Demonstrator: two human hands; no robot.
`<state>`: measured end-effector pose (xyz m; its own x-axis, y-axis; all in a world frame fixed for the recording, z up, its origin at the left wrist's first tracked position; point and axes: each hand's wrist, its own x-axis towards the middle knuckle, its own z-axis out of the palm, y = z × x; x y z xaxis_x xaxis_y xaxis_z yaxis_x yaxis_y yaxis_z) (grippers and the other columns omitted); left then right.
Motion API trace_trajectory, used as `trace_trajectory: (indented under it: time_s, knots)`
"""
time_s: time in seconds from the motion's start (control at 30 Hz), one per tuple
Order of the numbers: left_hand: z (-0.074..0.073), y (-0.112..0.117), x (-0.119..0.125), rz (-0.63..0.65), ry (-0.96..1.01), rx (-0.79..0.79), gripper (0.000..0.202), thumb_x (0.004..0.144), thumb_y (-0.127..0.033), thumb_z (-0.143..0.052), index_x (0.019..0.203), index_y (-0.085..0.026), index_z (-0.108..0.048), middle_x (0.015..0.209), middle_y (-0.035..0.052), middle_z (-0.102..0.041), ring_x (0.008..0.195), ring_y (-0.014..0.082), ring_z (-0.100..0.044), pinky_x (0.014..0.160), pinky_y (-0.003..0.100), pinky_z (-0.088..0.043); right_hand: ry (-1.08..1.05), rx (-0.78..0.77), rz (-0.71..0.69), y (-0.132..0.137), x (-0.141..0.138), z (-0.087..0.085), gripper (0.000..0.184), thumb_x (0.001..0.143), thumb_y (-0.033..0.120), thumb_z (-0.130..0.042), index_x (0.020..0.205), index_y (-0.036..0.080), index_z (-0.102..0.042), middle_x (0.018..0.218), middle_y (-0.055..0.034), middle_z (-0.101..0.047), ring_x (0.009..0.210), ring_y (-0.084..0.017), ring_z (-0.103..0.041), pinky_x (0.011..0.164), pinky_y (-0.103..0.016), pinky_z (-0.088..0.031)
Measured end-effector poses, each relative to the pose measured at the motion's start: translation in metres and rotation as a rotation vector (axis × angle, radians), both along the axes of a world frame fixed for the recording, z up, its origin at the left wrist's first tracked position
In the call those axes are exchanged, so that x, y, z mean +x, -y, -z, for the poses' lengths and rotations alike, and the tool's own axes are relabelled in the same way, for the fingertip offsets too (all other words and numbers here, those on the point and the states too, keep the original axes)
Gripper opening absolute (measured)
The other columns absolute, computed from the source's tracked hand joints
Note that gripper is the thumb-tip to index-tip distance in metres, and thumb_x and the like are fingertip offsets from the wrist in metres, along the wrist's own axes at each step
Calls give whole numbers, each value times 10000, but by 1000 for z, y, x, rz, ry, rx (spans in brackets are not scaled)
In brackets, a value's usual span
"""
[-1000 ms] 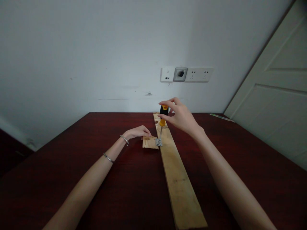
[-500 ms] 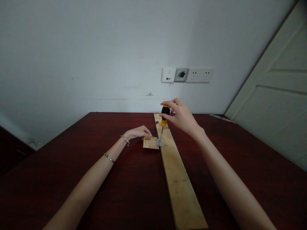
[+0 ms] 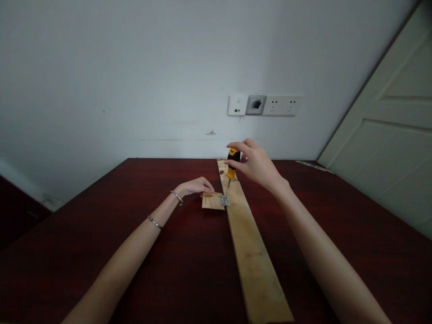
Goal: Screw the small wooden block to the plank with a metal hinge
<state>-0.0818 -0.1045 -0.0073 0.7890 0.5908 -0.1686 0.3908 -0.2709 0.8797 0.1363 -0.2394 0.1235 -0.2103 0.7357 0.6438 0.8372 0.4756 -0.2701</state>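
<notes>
left grip (image 3: 196,185): low, curled inward | right grip (image 3: 255,163): higher, pinching, angled left

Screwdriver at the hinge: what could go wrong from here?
The screwdriver leans in the right hand, so its tip might slip at the hinge.
The left hand grips the small piece at its far edge, so that piece could twist.
Neither hand holds the board and no clamp shows, so it may slide on the table.
</notes>
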Motion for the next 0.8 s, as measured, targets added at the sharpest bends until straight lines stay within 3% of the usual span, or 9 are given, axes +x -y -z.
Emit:
trace_trajectory:
  time_s: [0.23,0.33,0.43,0.53,0.7,0.8]
  knots:
    - [-1,2,0,1,-12,-11,253,722,-313,-700,808,-83,-762,641,43,-653,522,78,-480,523,200,-353,-11,1,-61,-2,1,1,491,825,201,-558,1313,167,-515,1138,-115,-591,948,-239,-607,878,-420,-507]
    - [-2,2,0,0,-17,1,244,729,-310,-696,809,-90,-765,661,48,-662,543,83,-496,540,204,-366,-8,-8,-48,0,0,2,460,839,291,-602,1288,206,-546,1188,-114,-554,955,-240,-610,860,-419,-524]
    - [-1,1,0,-2,-12,3,246,728,-306,-702,835,-94,-769,702,62,-679,582,95,-524,555,206,-372,-15,-10,-21,0,1,3,435,831,396,-652,1231,233,-592,1148,-99,-534,800,-188,-606,793,-401,-547]
    - [1,0,0,1,-10,0,247,726,-302,-698,836,-92,-768,705,66,-680,580,96,-523,540,206,-361,-32,-4,-46,-3,3,4,430,843,337,-643,1249,215,-571,1104,-93,-555,747,-171,-598,778,-393,-550]
    - [0,-1,1,-16,-12,8,209,698,-252,-692,809,-92,-768,683,56,-673,572,93,-521,533,199,-360,-23,-15,-98,-3,4,3,491,833,196,-567,1317,206,-485,1208,-109,-585,919,-229,-628,766,-392,-551]
    - [0,-1,1,-5,-8,2,219,708,-266,-693,815,-90,-770,683,59,-673,568,90,-521,533,198,-363,6,2,-63,-1,2,2,428,827,241,-598,1249,212,-530,1191,-106,-576,933,-239,-623,796,-412,-544]
